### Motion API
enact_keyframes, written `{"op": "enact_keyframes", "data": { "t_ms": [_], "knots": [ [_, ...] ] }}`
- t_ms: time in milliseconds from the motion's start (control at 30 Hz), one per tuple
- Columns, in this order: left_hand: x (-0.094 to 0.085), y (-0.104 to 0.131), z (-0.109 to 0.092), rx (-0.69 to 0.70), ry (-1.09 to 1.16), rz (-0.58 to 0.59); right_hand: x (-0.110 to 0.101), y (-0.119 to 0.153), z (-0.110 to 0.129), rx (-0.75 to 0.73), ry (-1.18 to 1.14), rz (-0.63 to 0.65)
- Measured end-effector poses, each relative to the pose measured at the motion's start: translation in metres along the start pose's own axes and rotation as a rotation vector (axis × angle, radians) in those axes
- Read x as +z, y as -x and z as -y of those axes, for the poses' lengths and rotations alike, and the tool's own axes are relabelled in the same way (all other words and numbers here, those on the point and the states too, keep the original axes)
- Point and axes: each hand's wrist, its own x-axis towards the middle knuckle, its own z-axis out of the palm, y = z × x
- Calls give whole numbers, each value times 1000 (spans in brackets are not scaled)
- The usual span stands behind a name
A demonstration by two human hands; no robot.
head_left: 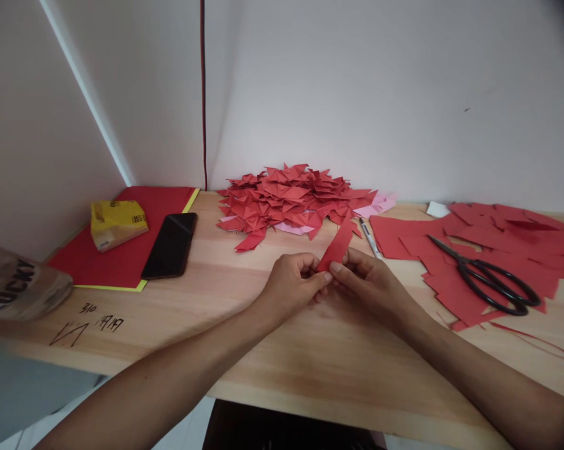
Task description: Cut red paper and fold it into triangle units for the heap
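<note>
A narrow folded strip of red paper (337, 245) is held between both hands above the wooden table, slanting up to the right. My left hand (297, 279) pinches its lower left edge with thumb and fingers. On the other side, my right hand (364, 279) grips the lower end, its thumb close to the left thumb. Just behind the hands lies a large heap of folded red paper pieces (286, 200), with some pink ones among them.
Black scissors (491, 278) lie on scattered red paper sheets (446, 275) at the right, near a pen (370, 237). At the left are a black phone (170, 245), red sheets (162, 200), a yellow packet (117, 224) and a clear container (24, 284).
</note>
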Motion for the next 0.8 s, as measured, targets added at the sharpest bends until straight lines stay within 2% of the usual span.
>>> {"op": "enact_keyframes", "data": {
  "t_ms": [133, 333, 533, 700, 800],
  "knots": [
    [0, 2, -1, 16, -41, 25, 0, -1, 2, 22, -43, 2],
    [0, 5, -2, 72, -140, 173, -3, 0, 5, 111, -67, 13],
    [4, 4, 2, 34, -123, 131, 0, 1, 10, 95, 17, -132],
    [5, 2, 4, 5, -71, 134, 3, 2, 11, 65, 44, -141],
    [4, 2, 3, 18, -106, 114, 1, 2, 5, 90, -40, -141]
  ]
}}
